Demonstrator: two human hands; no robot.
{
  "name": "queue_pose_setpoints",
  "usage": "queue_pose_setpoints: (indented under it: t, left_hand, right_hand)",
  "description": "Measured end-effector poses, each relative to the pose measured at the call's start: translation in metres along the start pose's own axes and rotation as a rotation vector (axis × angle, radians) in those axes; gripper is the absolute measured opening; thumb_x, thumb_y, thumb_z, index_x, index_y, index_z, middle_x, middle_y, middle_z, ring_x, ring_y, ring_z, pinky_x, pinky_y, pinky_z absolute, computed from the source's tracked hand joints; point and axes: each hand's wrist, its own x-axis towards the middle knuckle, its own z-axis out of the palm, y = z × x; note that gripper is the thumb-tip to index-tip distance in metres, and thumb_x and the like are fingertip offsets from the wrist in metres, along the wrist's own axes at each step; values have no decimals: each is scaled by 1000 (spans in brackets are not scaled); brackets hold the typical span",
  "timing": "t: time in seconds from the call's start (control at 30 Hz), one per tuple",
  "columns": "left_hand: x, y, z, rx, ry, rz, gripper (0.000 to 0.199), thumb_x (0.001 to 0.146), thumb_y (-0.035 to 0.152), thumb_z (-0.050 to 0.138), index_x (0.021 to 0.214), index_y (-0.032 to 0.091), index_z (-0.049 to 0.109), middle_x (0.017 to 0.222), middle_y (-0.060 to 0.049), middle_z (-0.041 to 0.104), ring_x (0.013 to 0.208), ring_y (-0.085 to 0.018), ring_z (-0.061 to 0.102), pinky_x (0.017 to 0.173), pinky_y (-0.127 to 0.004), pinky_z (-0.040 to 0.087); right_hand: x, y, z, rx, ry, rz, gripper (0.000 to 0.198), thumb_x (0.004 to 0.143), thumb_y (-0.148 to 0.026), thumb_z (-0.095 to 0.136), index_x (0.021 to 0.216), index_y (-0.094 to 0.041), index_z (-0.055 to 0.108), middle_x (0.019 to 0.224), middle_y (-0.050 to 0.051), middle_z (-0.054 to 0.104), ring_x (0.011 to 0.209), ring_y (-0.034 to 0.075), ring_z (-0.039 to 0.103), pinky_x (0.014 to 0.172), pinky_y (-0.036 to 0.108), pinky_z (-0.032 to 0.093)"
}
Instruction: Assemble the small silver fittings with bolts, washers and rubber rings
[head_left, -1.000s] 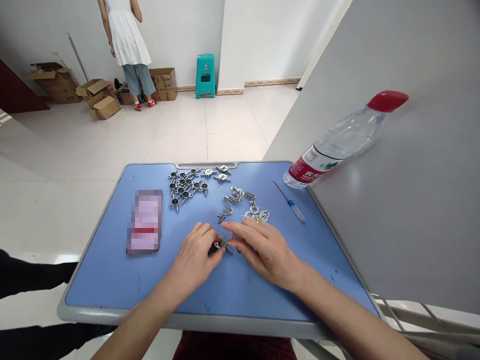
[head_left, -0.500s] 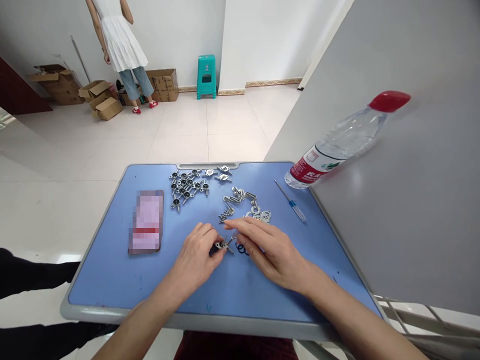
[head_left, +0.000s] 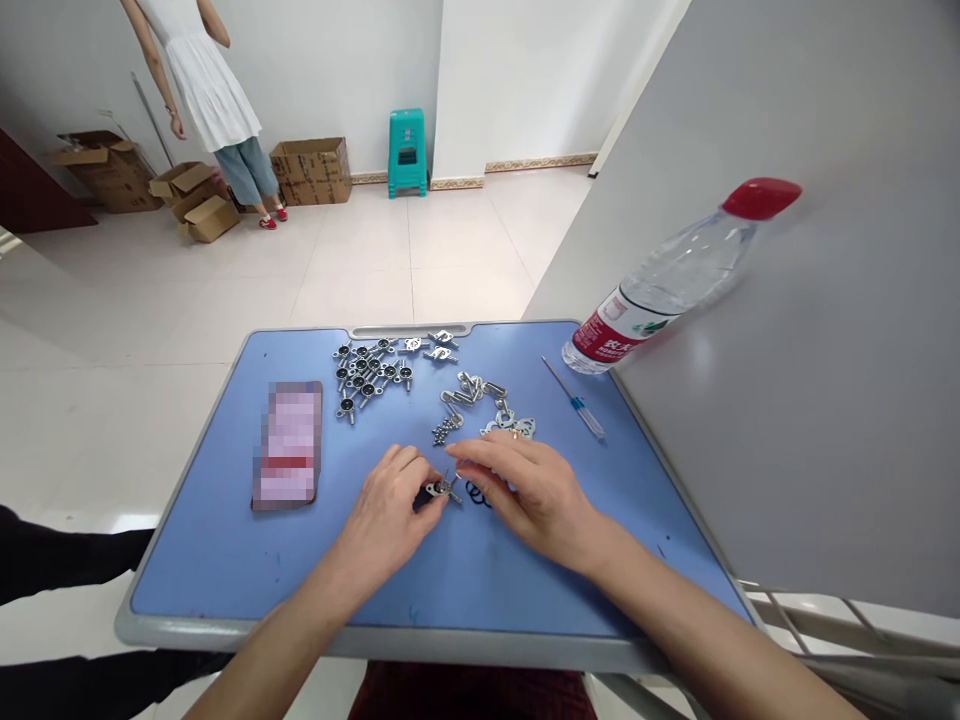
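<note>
My left hand [head_left: 394, 497] pinches a small metal flanged fitting [head_left: 441, 488] between thumb and fingertips, just above the blue table. Close on its right is my right hand [head_left: 525, 485], thumb and forefinger drawn together. A thin shiny bit shows by those fingertips, too small to name. Black rubber rings [head_left: 475, 494] lie under the right fingers, partly covered. Beyond the hands are a cluster of small screws [head_left: 444, 432], flat metal flange plates [head_left: 521, 428] and loose metal stem parts [head_left: 471, 388]. Several fittings with black centres [head_left: 367, 372] are grouped farther back.
A phone [head_left: 286, 447] lies on the left of the blue table [head_left: 225, 560]. At the right are a screwdriver [head_left: 576, 402] and a water bottle [head_left: 645, 290] beside a grey panel [head_left: 825, 380]. Across the floor, a person [head_left: 206, 90] stands near cardboard boxes [head_left: 311, 172] and a stool [head_left: 407, 152].
My right fingertips have come slightly closer to the fitting in my left hand. The view has shifted a little, and the person in the background has moved left.
</note>
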Motion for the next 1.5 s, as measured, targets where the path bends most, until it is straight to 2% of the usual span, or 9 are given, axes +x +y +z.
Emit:
queue_pose_setpoints:
  t: [0.1, 0.27, 0.63, 0.73, 0.87, 0.97, 1.17, 1.37, 1.5]
  left_hand:
    - [0, -1, 1, 6, 13, 6, 14, 85, 10, 56, 75, 19, 52, 83, -1, 58, 79, -19, 52, 72, -33, 44]
    - [-1, -3, 2, -20, 5, 14, 9, 87, 12, 57, 82, 19, 55, 86, -2, 60, 82, -20, 53, 73, -34, 45]
    - [0, -1, 2, 6, 15, 8, 14, 87, 13, 57, 75, 19, 52, 81, -1, 57, 80, -19, 51, 71, -32, 43]
    - [0, 0, 0, 16, -4, -12, 14, 85, 11, 58, 76, 19, 52, 83, -1, 58, 81, -19, 52, 71, -32, 43]
    - [0, 2, 0, 60, -3, -41, 12, 83, 10, 60, 79, 19, 53, 85, -1, 60, 83, -20, 52, 70, -32, 42]
    - [0, 1, 1, 80, -3, -76, 12, 82, 17, 66, 80, 19, 54, 86, -1, 60, 83, -20, 53, 69, -31, 41]
    - [0, 3, -12, 79, -52, -161, 24, 76, 33, 76, 77, 19, 56, 82, 0, 60, 81, -21, 54, 68, -31, 40]
    - [-1, 8, -29, -87, -203, -189, 13, 82, 27, 65, 70, 21, 65, 79, 2, 62, 81, -18, 55, 77, -33, 40]
    - [-3, 5, -36, -58, -293, -175, 31, 82, 19, 54, 52, 18, 51, 62, 4, 53, 64, -14, 48, 79, -34, 40]
  right_hand:
    - [0, 0, 3, -45, 24, -60, 21, 97, -17, 49, 114, -20, 60, 80, 5, 69, 67, 15, 62, 59, 27, 51]
    - [2, -4, 2, 82, -20, -63, 34, 96, -8, 42, 127, -17, 53, 101, 10, 70, 89, 17, 66, 71, 28, 55]
    - [0, -7, 13, 35, 75, -57, 18, 95, -10, 49, 107, -19, 59, 85, 5, 71, 72, 14, 65, 63, 24, 53]
    - [-1, -5, 9, 44, 108, -5, 17, 95, -12, 50, 107, -19, 59, 83, 4, 70, 72, 13, 66, 66, 24, 53]
    - [-3, -1, -5, 121, 218, 207, 15, 94, -15, 50, 106, -20, 57, 81, 2, 67, 65, 12, 62, 61, 23, 53]
    - [-3, 3, -16, 274, 47, 324, 10, 95, -20, 49, 101, -20, 58, 69, -3, 59, 53, 10, 54, 50, 21, 48]
    - [1, 5, -14, 234, -184, 324, 13, 96, -21, 46, 92, -19, 58, 71, -1, 62, 59, 10, 56, 57, 22, 46]
    - [-4, 10, -1, 200, -138, 338, 15, 97, -20, 43, 100, -20, 58, 82, 2, 68, 66, 12, 61, 63, 24, 47]
    - [-3, 12, -3, 230, -59, 305, 16, 98, -19, 42, 106, -21, 56, 93, 3, 69, 81, 14, 64, 74, 27, 49]
